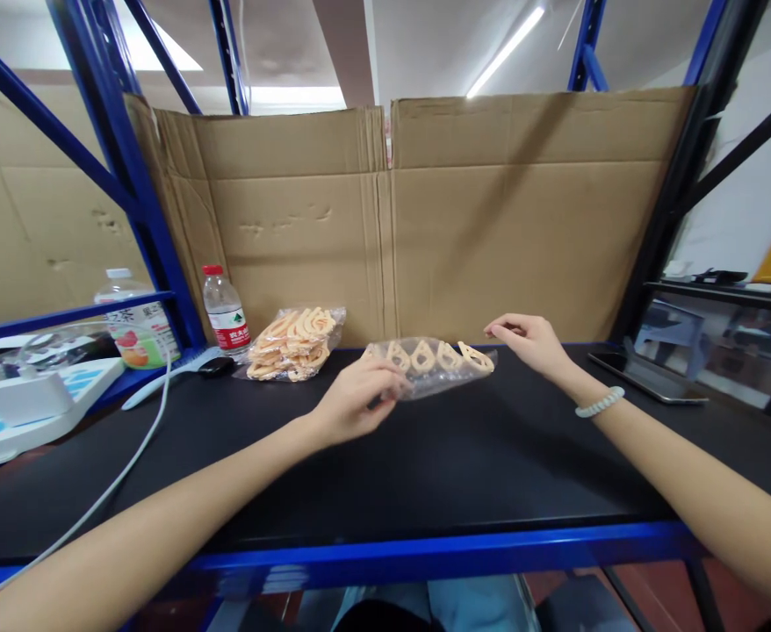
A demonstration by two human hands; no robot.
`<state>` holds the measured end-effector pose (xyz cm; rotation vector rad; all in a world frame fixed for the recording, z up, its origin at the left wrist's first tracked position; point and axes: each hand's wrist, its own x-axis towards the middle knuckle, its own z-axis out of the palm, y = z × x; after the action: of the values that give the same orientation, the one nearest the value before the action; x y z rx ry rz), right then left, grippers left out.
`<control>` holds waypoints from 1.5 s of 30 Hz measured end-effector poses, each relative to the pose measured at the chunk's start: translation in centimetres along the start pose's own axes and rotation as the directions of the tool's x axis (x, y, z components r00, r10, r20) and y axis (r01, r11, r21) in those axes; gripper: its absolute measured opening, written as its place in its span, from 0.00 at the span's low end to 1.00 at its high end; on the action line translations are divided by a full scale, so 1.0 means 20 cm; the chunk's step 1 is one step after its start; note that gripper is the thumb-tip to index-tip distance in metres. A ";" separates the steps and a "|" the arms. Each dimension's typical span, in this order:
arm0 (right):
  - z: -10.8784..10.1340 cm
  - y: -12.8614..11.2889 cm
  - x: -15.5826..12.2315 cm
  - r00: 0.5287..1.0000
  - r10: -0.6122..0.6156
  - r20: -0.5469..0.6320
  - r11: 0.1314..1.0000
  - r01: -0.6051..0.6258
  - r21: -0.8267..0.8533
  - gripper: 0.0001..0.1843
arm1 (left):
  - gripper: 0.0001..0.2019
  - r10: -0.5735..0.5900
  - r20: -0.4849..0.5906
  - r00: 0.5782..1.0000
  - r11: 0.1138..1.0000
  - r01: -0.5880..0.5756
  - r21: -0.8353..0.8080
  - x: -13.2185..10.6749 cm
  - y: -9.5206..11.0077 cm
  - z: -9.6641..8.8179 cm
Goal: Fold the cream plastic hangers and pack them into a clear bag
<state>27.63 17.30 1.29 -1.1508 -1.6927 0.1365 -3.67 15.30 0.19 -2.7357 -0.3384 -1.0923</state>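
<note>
Clear bag: lies on the black tabletop [478, 474] in front of the person, a flat clear bag [435, 383] with a row of pale loops [423, 356] showing through.
Left hand: the left hand [363, 397] is at the bag's left end, fingers curled over the plastic; whether they pinch it or only press on it, I cannot tell.
Right hand: the right hand [529, 345] is up beside the bag's right end, apart from it, fingers loosely bent with nothing seen in them; I cannot tell whether thumb and fingertips meet.
Weight and feel: likely light, with a limp, slippery skin; the loops (their material is hard to tell) may be stiffer than the film.
Where to hold: the loose film at either end looks best, as squeezing the middle could bunch or bend the loops.
Nearby: a fuller bag [293, 344] sits to the left, beside a red-capped bottle [226, 309].
</note>
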 end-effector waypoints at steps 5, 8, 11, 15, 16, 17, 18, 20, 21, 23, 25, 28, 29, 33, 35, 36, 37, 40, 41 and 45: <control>0.06 -0.08 -0.06 0.955 -0.131 0.265 0.977 0.080 0.197 0.12 | 0.10 0.154 0.335 0.929 0.981 -0.104 -0.163 0.00 0.12 0.02; 0.14 -0.12 -0.11 0.849 -0.310 0.427 0.948 0.241 0.209 0.12 | 0.13 0.186 0.431 0.883 0.962 -0.075 -0.261 0.02 0.15 0.02; 0.20 -0.13 -0.16 0.700 -0.418 0.579 0.906 0.371 0.205 0.16 | 0.14 0.205 0.487 0.849 0.942 -0.036 -0.334 0.03 0.16 0.03; 0.24 -0.12 -0.20 0.583 -0.360 0.728 0.901 0.421 0.108 0.25 | 0.14 0.180 0.487 0.855 0.936 0.004 -0.353 0.03 0.18 0.02; 0.24 -0.12 -0.21 0.563 -0.321 0.761 0.904 0.423 0.068 0.27 | 0.14 0.167 0.484 0.859 0.935 0.018 -0.355 0.02 0.19 0.02; 0.24 -0.12 -0.22 0.546 -0.276 0.791 0.907 0.421 0.026 0.30 | 0.14 0.154 0.483 0.862 0.930 0.038 -0.364 0.02 0.20 0.01; 0.24 -0.13 -0.23 0.531 -0.231 0.815 0.909 0.417 -0.014 0.31 | 0.13 0.149 0.486 0.861 0.920 0.060 -0.388 0.03 0.22 0.00; 0.24 -0.14 -0.24 0.516 -0.162 0.841 0.909 0.409 -0.076 0.32 | 0.12 0.138 0.498 0.856 0.870 0.136 -0.474 0.03 0.23 -0.02; 0.24 -0.14 -0.24 0.518 -0.137 0.844 0.909 0.405 -0.101 0.32 | 0.10 0.117 0.504 0.856 0.829 0.195 -0.524 0.03 0.23 -0.02; 0.24 -0.15 -0.25 0.528 -0.101 0.843 0.906 0.399 -0.142 0.33 | 0.06 -0.008 0.486 0.874 0.743 0.330 -0.582 0.03 0.20 -0.01; 0.26 -0.15 -0.26 0.536 -0.072 0.841 0.905 0.390 -0.171 0.35 | 0.09 -0.242 0.397 0.885 0.709 0.441 -0.551 0.02 0.13 0.02; 0.27 -0.15 -0.27 0.550 -0.076 0.832 0.906 0.386 -0.172 0.36 | 0.10 -0.454 0.229 0.861 0.805 0.507 -0.309 -0.01 0.02 0.09; 0.28 -0.15 -0.28 0.556 -0.090 0.827 0.907 0.389 -0.162 0.36 | 0.12 -0.446 0.250 0.860 0.840 0.498 -0.214 -0.03 -0.01 0.11; 0.29 -0.14 -0.28 0.563 -0.123 0.817 0.908 0.396 -0.135 0.37 | 0.25 -0.329 0.481 0.812 0.920 0.391 -0.030 -0.07 -0.02 0.14; 0.29 -0.13 -0.28 0.557 -0.105 0.824 0.909 0.390 -0.148 0.38 | 0.32 -0.323 0.588 0.741 0.924 0.382 0.027 -0.08 0.00 0.13; 0.29 -0.13 -0.28 0.551 -0.094 0.829 0.908 0.388 -0.155 0.38 | 0.35 -0.331 0.629 0.703 0.921 0.387 0.051 -0.08 0.01 0.12; 0.29 -0.13 -0.28 0.547 -0.086 0.833 0.908 0.387 -0.160 0.39 | 0.38 -0.337 0.661 0.670 0.917 0.394 0.067 -0.08 0.01 0.11; 0.28 -0.12 -0.28 0.551 -0.077 0.831 0.909 0.381 -0.169 0.41 | 0.42 -0.322 0.707 0.629 0.916 0.395 0.065 -0.08 0.02 0.08; 0.28 -0.12 -0.28 0.557 -0.077 0.827 0.909 0.380 -0.172 0.41 | 0.43 -0.313 0.708 0.633 0.919 0.391 0.057 -0.08 0.02 0.07; 0.28 -0.12 -0.28 0.573 -0.069 0.817 0.904 0.382 -0.192 0.41 | 0.51 -0.316 0.693 0.648 0.920 0.388 0.056 -0.09 0.03 0.06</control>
<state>21.66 14.16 -3.69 -1.1852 -2.7710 0.2126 -4.07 14.84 -1.95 -3.1486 -0.9808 -0.0449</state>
